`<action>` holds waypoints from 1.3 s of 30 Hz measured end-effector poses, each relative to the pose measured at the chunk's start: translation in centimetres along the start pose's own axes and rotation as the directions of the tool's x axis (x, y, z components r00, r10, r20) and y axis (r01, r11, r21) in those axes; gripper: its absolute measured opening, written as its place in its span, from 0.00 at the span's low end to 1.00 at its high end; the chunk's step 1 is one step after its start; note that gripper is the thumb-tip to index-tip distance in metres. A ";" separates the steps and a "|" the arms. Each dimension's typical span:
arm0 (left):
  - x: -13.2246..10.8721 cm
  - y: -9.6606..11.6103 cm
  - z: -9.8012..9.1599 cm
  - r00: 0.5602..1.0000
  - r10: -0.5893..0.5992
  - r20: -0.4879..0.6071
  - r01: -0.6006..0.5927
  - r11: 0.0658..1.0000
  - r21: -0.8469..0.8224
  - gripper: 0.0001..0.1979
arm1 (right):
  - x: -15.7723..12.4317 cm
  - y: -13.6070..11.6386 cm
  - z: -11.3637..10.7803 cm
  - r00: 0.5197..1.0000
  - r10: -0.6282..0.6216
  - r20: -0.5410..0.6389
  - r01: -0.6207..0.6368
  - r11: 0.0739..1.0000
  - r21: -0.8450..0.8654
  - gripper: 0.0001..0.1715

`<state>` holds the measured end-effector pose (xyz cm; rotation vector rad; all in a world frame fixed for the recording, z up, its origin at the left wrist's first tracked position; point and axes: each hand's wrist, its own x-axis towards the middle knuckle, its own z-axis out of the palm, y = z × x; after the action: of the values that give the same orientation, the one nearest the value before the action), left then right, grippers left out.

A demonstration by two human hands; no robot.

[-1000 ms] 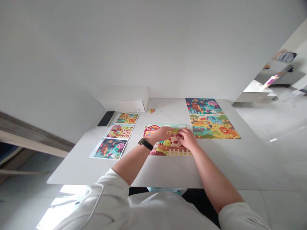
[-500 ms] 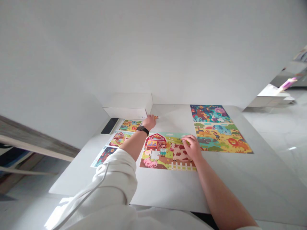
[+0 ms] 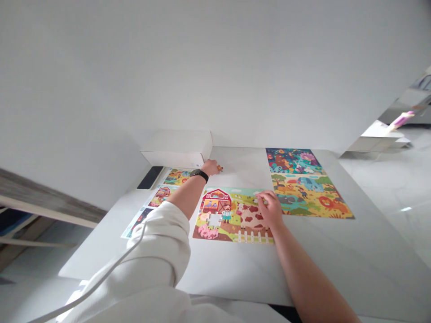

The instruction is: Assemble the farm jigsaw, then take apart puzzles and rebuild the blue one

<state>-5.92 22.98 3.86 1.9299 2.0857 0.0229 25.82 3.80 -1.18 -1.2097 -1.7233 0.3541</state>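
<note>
A farm jigsaw puzzle (image 3: 251, 217) with a red barn and a spotted cow lies flat before me. Left of its middle, below the barn, is a white gap where the table shows through. My left hand (image 3: 210, 168), with a black watch on the wrist, reaches past the puzzle's top edge to the front corner of a white box. Its fingertips are closed on a small brown-orange puzzle piece (image 3: 220, 168). On the puzzle's right side rests my right hand (image 3: 271, 207), thumb and fingers loosely apart, with nothing visible in it.
Two assembled puzzles, a dark forest one (image 3: 292, 160) and a yellow safari one (image 3: 311, 196), lie at the right. The white box (image 3: 173, 152) stands against the wall. A phone (image 3: 150, 177) and a picture sheet (image 3: 158, 197) lie at the left, partly under my left arm.
My left hand keeps its place by the box, and the piece at its fingertips shows slightly differently. My right hand stays on the puzzle. The whole view has shifted a little.
</note>
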 end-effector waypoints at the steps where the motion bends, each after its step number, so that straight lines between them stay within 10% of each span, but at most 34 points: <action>1: -0.3 0.0 0.0 1.000 0.000 -0.002 0.000 1.000 -0.013 0.21 | 0.0 0.0 0.0 1.000 0.002 -0.003 -0.002 1.000 0.004 0.15; 11: -9.2 -2.9 -0.7 0.962 0.005 -0.274 -0.089 0.951 -0.295 0.11 | 0.1 -0.2 0.0 1.000 0.003 0.012 -0.004 0.999 0.054 0.16; 17: -17.6 -3.9 2.5 0.962 -0.104 -0.254 -0.189 0.419 -0.888 0.22 | -0.5 -0.8 -0.5 1.000 -0.010 0.026 0.008 0.997 0.082 0.18; 22: -23.0 -2.9 5.8 0.956 -0.055 -0.290 -0.259 0.317 -0.913 0.25 | -1.4 -3.6 0.0 0.969 0.247 0.029 -0.245 0.928 0.281 0.19; 27: -24.9 -1.9 7.3 0.925 0.008 -0.381 -0.359 0.354 -0.864 0.20 | -2.7 -8.0 3.6 0.903 0.262 0.339 -0.381 0.853 0.357 0.25; 39: -25.4 -1.9 9.5 0.911 -0.010 -0.413 -0.397 0.255 -0.882 0.20 | -5.2 -8.4 5.7 0.882 0.383 0.276 -0.471 0.739 0.482 0.26</action>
<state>-4.28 -3.81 -0.41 1.3191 1.2645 1.4539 16.62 -2.90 -1.09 -1.1566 -1.3093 1.1684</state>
